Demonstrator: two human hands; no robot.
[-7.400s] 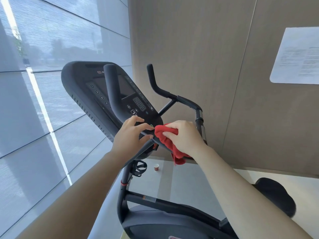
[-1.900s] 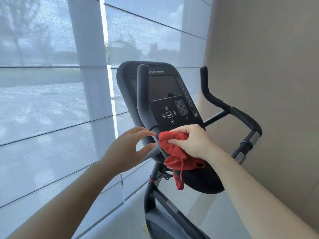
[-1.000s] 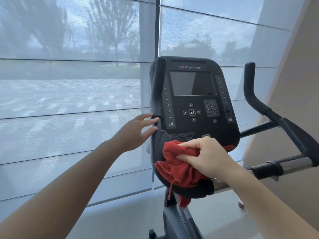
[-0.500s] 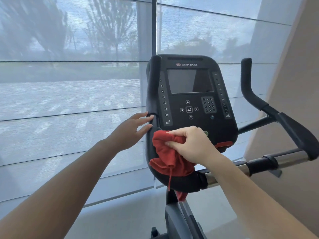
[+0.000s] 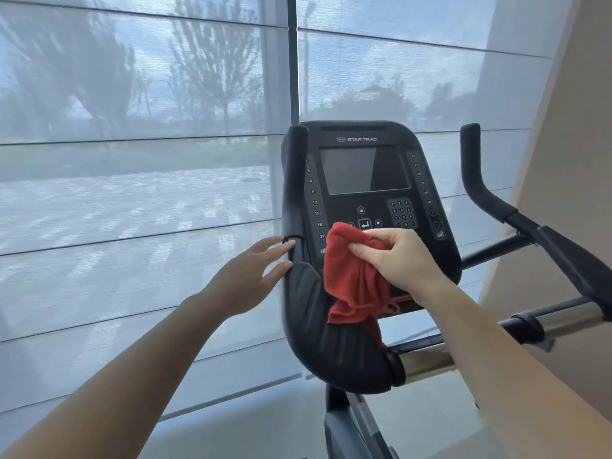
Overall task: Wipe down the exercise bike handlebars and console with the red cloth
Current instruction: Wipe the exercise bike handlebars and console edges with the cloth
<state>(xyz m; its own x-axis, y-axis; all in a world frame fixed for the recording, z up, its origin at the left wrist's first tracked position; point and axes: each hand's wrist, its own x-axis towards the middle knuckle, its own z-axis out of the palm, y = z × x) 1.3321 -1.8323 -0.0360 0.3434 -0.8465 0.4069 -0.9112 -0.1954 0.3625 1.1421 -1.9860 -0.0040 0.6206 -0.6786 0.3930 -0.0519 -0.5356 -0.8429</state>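
The black exercise bike console (image 5: 364, 173) faces me, its screen dark and its buttons below. My right hand (image 5: 394, 256) pinches the red cloth (image 5: 356, 283) against the console's lower button area; the cloth hangs down over the bottom edge. My left hand (image 5: 251, 276) has its fingers spread, with the fingertips touching the left handlebar (image 5: 294, 200) where it bends. The right handlebar (image 5: 480, 190) rises free at the right, and its grip (image 5: 573, 266) runs toward me. A chrome crossbar (image 5: 563, 321) passes under my right forearm.
A large window with a translucent blind (image 5: 132, 193) fills the left and back. A beige wall (image 5: 569, 127) stands close on the right. The bike's frame post (image 5: 341, 422) drops to the pale floor (image 5: 265, 425) below the console.
My right hand has lifted the red cloth from the lower left handlebar curve up onto the console's button area. My left hand stays at the left handlebar.
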